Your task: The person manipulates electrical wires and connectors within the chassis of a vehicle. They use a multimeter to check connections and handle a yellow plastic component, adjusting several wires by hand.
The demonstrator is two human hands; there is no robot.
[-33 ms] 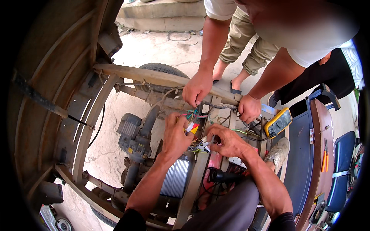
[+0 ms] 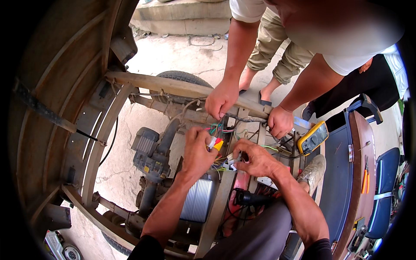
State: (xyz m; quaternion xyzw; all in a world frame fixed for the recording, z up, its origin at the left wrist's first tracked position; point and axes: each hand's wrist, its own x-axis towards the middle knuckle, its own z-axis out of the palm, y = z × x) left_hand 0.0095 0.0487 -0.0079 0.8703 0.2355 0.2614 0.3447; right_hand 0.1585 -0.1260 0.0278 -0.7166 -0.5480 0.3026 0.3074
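Over the open metal frame, my left hand (image 2: 196,152) pinches a small red, yellow and white piece (image 2: 218,144), whose kind I cannot make out. Just to the right, my right hand (image 2: 256,159) has its thumb and fingers curled at a white plastic connector (image 2: 232,158) among loose wires. A bundle of green and red wires (image 2: 216,128) lies beyond my fingertips. A co-worker's hand (image 2: 222,100) pinches at the far end of those wires; their other hand (image 2: 281,122) rests by the dark cable on the frame.
A yellow multimeter (image 2: 313,138) leans at the frame's right side, near a shoe (image 2: 313,170). Below my left hand is a finned metal box (image 2: 197,201); a motor (image 2: 147,142) sits farther left. Orange-handled pliers (image 2: 365,180) lie on the brown panel. A raised metal panel (image 2: 47,112) fills the left.
The red and yellow piece in my left hand has turned slightly, showing more of its yellow part. My right hand and the co-worker's hands stay nearly in place.
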